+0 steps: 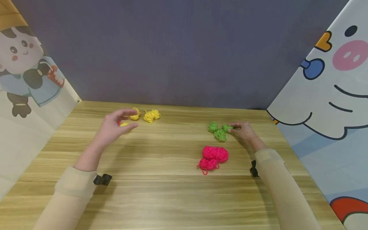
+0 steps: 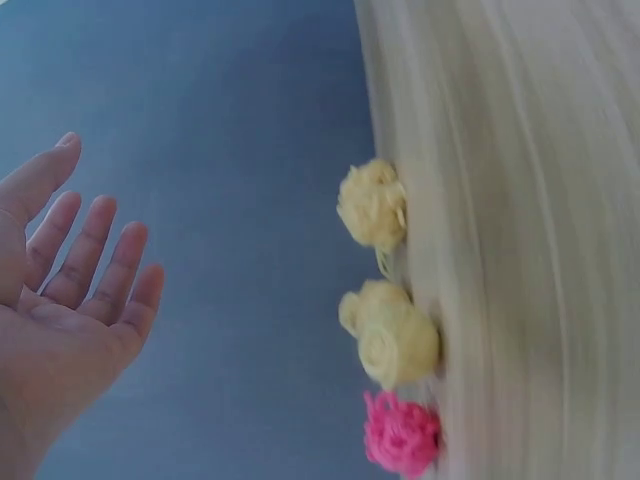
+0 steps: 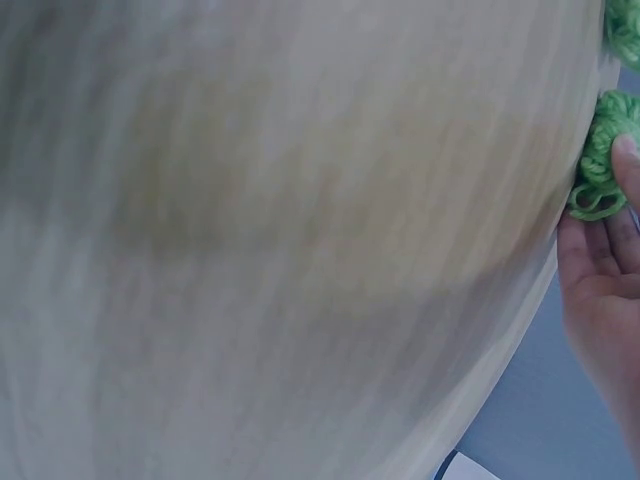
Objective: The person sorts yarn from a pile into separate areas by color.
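My right hand [image 1: 244, 130] pinches a small green yarn ball [image 1: 226, 128] at the right of the table, thumb on one side and fingers on the other. Two more green yarn bundles [image 1: 213, 127] lie against its left side. Raised over the left of the table, my left hand [image 1: 112, 127] holds nothing, its thumb and fingers spread apart. Behind and beneath it are yellow yarn balls [image 1: 135, 114], partly covered by the hand, and a looser yellow bundle [image 1: 151, 116]. A pink yarn ball [image 2: 402, 434] sits beside the yellow ones, mostly hidden in the head view.
Nearer to me than the green yarn lie a pink yarn skein [image 1: 215, 154] and a smaller pink bundle [image 1: 208, 164]. A grey-blue panel [image 1: 178, 57] rises along the table's back edge. Printed cartoon panels [image 1: 325, 95] stand on both sides of the wooden table [image 1: 161, 191].
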Tool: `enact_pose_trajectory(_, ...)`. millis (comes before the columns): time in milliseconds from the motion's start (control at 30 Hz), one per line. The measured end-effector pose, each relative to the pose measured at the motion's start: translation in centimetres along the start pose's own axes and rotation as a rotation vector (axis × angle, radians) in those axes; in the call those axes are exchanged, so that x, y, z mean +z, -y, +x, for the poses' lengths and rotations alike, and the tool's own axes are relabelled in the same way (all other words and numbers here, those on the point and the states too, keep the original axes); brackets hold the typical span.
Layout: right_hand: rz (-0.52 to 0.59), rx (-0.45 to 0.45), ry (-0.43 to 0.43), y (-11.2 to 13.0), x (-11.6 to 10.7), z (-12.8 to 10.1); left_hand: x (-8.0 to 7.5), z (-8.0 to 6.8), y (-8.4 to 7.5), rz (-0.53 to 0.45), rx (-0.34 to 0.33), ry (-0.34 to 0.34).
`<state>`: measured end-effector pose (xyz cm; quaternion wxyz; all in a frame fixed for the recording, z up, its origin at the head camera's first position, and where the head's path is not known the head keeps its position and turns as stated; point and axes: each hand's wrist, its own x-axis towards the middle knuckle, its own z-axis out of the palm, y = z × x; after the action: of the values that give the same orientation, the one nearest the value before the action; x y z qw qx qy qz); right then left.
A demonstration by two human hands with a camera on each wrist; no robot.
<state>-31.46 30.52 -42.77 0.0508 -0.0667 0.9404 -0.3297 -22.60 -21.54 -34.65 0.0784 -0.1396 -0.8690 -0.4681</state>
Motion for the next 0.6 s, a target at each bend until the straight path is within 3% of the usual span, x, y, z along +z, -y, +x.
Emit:
enact_pose_trajectory(300,-0.026,0.000,0.006,0.0,0.0,-0.1,-1.0,0.4,2.2,0.015,-0.048,-0.039)
enact_pose_trajectory(600,-0.027,-0.015,0.002,0.2,0.0,0.0,-2.5,0.4,4.0,0.067,-0.101,-0.031)
